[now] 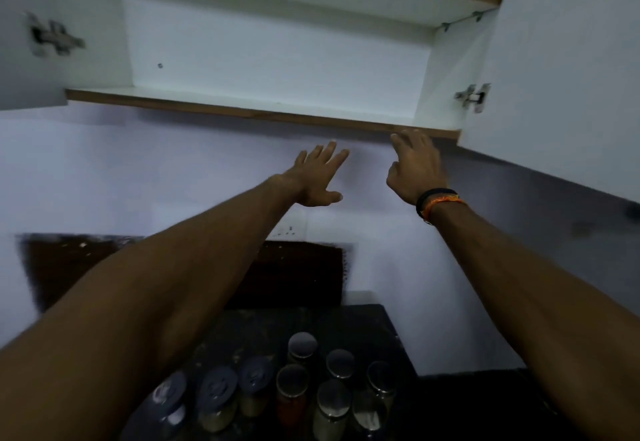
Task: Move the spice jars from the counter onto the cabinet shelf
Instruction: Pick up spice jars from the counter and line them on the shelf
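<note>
Both arms raised toward the open wall cabinet, neither hand carrying anything. Left hand [320,173] has its fingers spread and nearly straight, palm facing the wall below the shelf; right hand [414,166] has loosely extended fingers whose tips sit at the brown front edge of the lower cabinet shelf [263,102], touching or just short of it, too blurred to tell. Right wrist wears a black and orange band [437,202]. Risks as judged from here: the spice jars [304,388] stand packed close together on the dark counter [460,402], directly under the forearms, so a hand dropping down blind could knock one jar into its neighbours and topple several; the jars look like glass, so a fall off the counter edge could break one. The shelf sits high and the right cabinet door [568,69] hangs open close to the right hand, so a lifted jar could clip the shelf lip or the door on the way up. Low light and motion blur make lids hard to judge. Jars themselves: about nine, upright, three at left with flat grey-blue lids, the rest with shiny metal caps; contents look yellowish, one reddish, one pale. The shelf holds no jars in view.
</note>
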`<action>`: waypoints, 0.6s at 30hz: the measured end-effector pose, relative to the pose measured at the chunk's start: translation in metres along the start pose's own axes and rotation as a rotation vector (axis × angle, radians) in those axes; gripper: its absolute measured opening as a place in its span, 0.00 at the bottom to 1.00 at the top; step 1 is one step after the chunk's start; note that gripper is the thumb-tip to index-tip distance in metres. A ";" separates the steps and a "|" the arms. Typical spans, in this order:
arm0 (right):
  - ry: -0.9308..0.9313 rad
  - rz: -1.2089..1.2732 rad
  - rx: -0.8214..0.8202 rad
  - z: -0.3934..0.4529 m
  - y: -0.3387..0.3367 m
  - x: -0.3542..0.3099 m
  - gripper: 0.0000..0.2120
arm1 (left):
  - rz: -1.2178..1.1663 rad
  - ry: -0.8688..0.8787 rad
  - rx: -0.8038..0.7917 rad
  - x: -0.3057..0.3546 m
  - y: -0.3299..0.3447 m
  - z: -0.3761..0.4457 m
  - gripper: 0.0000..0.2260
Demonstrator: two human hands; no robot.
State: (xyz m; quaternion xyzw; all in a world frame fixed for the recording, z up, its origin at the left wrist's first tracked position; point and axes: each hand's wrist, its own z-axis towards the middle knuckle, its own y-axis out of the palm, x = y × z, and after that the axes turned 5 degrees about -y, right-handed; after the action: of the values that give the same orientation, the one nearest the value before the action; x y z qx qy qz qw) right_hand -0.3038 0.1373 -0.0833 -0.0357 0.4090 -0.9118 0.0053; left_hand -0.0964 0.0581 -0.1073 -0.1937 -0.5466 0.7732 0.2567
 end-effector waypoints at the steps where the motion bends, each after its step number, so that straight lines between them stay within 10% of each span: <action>1: -0.006 0.023 -0.024 -0.001 0.007 -0.007 0.28 | 0.000 -0.021 -0.012 -0.008 0.004 -0.007 0.43; 18: -0.204 0.315 -0.380 -0.033 0.114 -0.124 0.30 | 0.013 -0.391 -0.253 -0.092 0.076 -0.132 0.45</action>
State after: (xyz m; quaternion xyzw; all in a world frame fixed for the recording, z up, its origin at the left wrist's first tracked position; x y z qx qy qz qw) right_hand -0.1843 0.0903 -0.1978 -0.0635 0.5708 -0.7982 0.1818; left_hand 0.0388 0.0796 -0.2206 -0.0741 -0.6774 0.7228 0.1146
